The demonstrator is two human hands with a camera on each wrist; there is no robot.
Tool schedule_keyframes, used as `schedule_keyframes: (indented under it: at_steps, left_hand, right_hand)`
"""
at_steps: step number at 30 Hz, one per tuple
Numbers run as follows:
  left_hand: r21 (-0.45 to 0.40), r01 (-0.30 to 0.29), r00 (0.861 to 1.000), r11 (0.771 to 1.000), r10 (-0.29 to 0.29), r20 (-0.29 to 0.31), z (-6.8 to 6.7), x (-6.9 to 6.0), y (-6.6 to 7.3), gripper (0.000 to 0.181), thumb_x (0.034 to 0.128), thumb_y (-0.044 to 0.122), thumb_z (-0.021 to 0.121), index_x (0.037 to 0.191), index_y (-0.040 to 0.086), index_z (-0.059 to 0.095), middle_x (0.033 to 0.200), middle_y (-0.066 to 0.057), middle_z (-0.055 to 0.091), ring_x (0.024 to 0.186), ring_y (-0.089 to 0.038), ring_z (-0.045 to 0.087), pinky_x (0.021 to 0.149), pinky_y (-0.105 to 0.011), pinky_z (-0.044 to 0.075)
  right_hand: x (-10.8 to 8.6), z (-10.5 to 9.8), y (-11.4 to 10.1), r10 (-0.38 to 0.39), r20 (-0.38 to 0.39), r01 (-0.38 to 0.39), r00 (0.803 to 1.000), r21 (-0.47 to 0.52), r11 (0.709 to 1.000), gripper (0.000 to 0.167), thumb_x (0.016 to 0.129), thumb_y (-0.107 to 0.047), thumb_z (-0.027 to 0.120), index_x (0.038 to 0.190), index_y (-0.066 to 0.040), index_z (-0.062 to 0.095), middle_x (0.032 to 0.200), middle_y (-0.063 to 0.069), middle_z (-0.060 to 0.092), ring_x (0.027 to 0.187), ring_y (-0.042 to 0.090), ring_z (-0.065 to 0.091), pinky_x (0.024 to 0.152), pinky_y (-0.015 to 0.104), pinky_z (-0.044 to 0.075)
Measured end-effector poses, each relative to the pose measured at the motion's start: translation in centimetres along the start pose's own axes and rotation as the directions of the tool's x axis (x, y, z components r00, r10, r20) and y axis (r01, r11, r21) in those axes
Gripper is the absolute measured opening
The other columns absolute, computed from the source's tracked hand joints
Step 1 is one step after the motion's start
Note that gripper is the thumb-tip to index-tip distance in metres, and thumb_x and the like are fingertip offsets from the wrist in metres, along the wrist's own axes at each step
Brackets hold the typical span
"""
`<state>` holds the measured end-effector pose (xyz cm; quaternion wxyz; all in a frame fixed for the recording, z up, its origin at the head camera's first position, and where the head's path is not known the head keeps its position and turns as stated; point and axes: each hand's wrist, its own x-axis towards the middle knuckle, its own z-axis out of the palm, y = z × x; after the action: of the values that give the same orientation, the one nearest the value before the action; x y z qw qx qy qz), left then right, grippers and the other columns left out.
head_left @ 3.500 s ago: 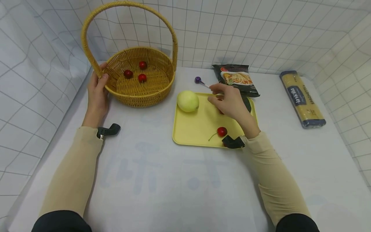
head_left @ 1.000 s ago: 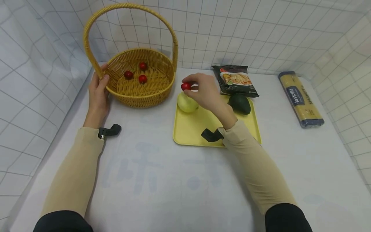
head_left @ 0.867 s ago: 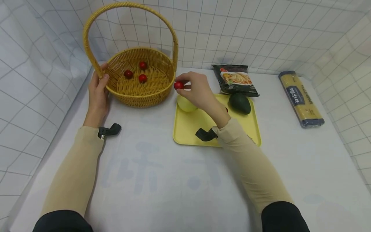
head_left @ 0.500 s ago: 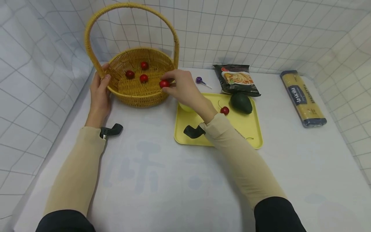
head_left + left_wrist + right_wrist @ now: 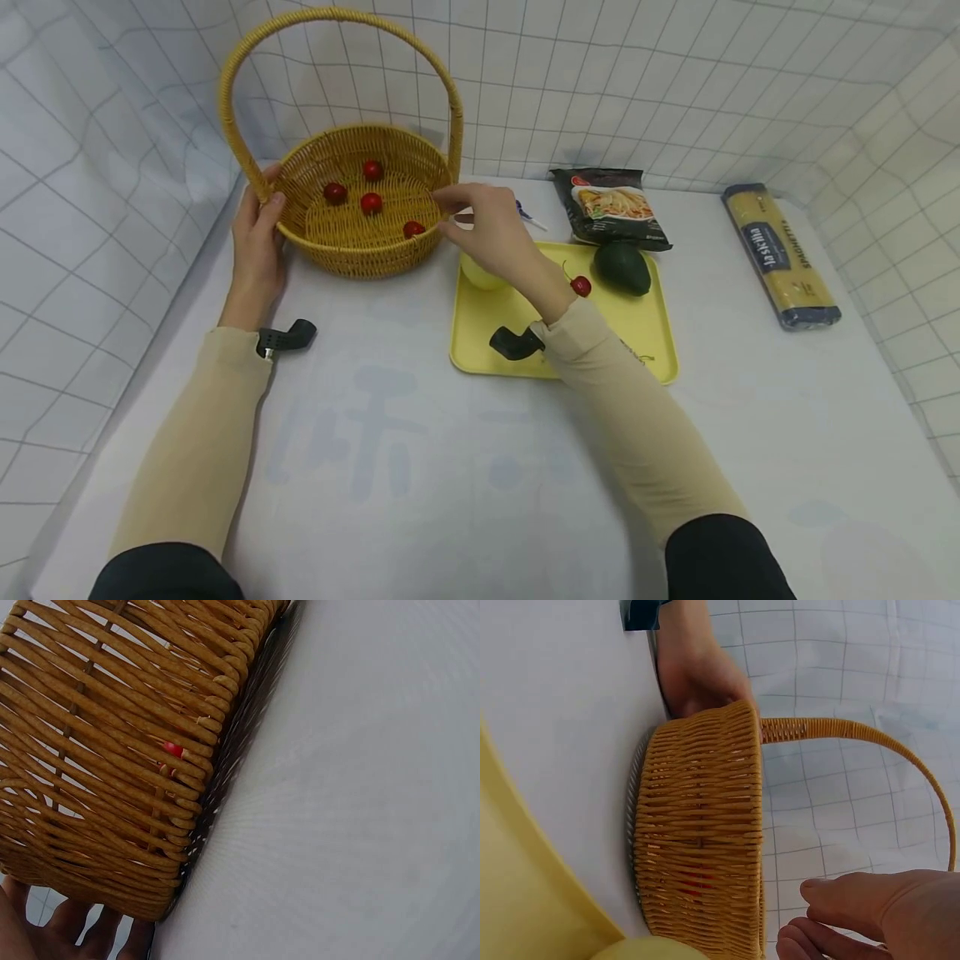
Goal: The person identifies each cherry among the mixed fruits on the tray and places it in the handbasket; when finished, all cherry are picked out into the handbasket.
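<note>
fourth cherry (image 5: 413,228) now lies in the wicker basket (image 5: 360,265)

half a second ago, the right hand (image 5: 491,229) pinches this cherry at the basket rim; now the fruit rests inside, near the front right wall, and the hand holds nothing. its thumb and forefinger stand apart with a moderate gap, just beside the right side of the rim. so the transfer of this one seems complete.

the left hand (image 5: 251,242) grips the basket at its left side, by the foot of the handle (image 5: 341,14), the same as before.

three other cherries (image 5: 371,203) lie more toward the middle and back of the basket. one stemmed cherry (image 5: 581,286) remains on the yellow tray (image 5: 487,350), beside the avocado (image 5: 622,268). near the right sleeve (image 5: 622,400) a thin stem (image 5: 645,358) shows, but what it belongs to, one cannot tell. a pale green fruit (image 5: 478,275) is partly hidden by the right hand.
</note>
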<state>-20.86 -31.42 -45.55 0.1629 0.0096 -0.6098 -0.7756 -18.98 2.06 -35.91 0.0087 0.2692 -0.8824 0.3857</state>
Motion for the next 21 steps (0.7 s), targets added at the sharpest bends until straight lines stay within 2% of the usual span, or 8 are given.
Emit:
schedule_keyframes:
  at_steps: [4,12,21]
  left_hand:
    - [0.009,0.004,1.0,1.0,-0.004,-0.001,0.1,0.1,-0.1,0.043,0.1078,0.021,0.058,0.151,0.022,0.057,0.157,-0.003,0.049,0.144,-0.02,0.044,0.116,-0.03,0.035]
    - [-0.023,0.007,1.0,1.0,-0.007,-0.003,0.2,0.1,0.0,0.043,0.107,0.019,0.059,0.15,0.021,0.058,0.156,-0.003,0.05,0.143,-0.02,0.044,0.117,-0.029,0.034]
    - [-0.035,0.024,1.0,0.999,-0.024,-0.002,0.1,0.1,0.3,0.043,0.1068,0.018,0.059,0.15,0.022,0.058,0.157,-0.003,0.049,0.145,-0.021,0.043,0.118,-0.028,0.033]
  right_hand:
    - [-1.0,-0.9,0.9,0.006,-0.025,-0.006,1.0,0.002,1.0,0.037,0.1,-0.009,0.071,0.136,0.0,0.067,0.134,0.016,0.07,0.121,0.026,0.069,0.102,0.03,0.055]
    - [-3.4,-2.7,3.2,0.044,-0.081,-0.045,0.996,-0.007,0.999,0.033,0.099,-0.008,0.072,0.131,0.0,0.071,0.131,0.015,0.072,0.12,0.027,0.069,0.1,0.032,0.056]
    - [-5.8,-4.1,5.0,0.073,-0.086,-0.073,0.994,0.008,0.997,0.029,0.099,-0.007,0.072,0.127,-0.001,0.073,0.13,0.016,0.073,0.117,0.029,0.071,0.1,0.035,0.057]
